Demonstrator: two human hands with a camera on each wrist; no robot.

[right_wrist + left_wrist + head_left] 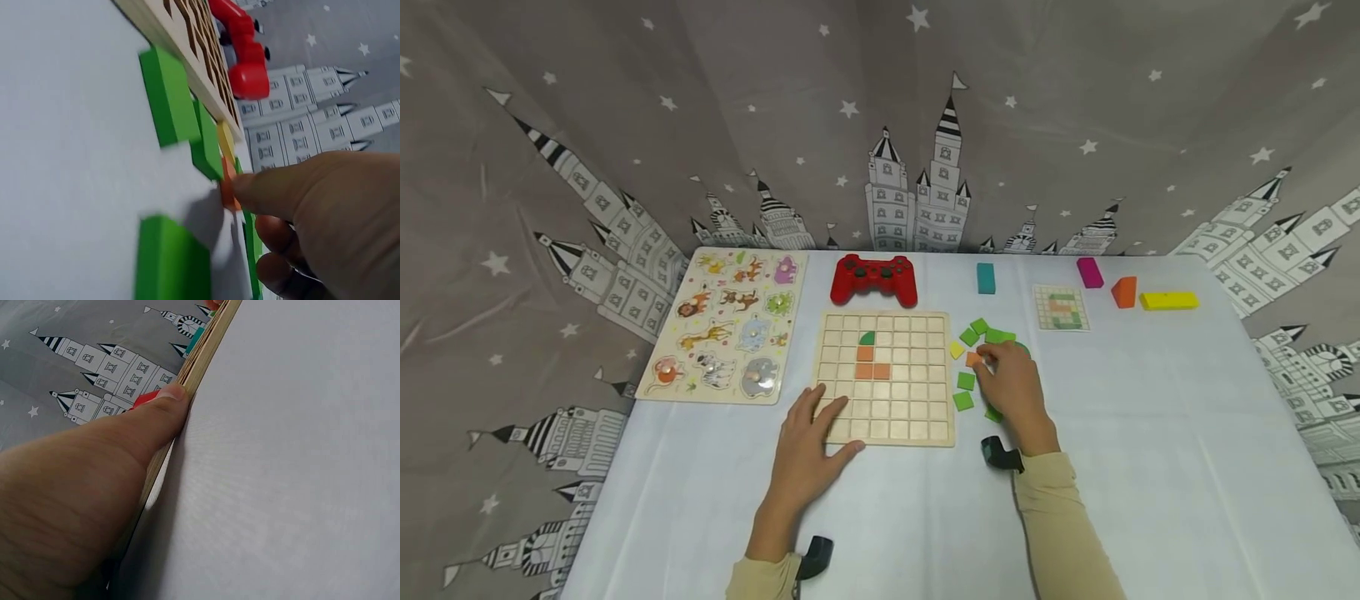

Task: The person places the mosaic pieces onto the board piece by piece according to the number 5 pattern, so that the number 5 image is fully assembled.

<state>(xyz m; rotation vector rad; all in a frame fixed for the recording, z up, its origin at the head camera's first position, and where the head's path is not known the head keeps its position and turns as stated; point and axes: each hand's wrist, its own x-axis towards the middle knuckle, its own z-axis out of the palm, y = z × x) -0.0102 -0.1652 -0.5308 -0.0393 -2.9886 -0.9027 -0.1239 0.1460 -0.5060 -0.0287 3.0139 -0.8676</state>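
A wooden grid board [917, 408] lies on the white table. Three orange squares [865, 372] and a green quarter-round tile [867, 338] sit in its cells. My left hand [805, 450] rests at the board's near left corner, its thumb [169, 406] against the front edge. Right of the board, my right hand [1015, 392] pinches an orange square tile [227, 181] at the table; its far fingertips are partly hidden. Around that hand lie several green tiles [966, 381] and a yellow tile [957, 350]. Some green tiles are partly covered by the hand.
A red game controller [874, 280] lies behind the board. An animal peg puzzle [722, 333] is at the left. Toward the back right are a pattern card [1062, 307] and teal [986, 278], magenta [1089, 272], orange [1124, 292] and yellow [1168, 301] blocks.
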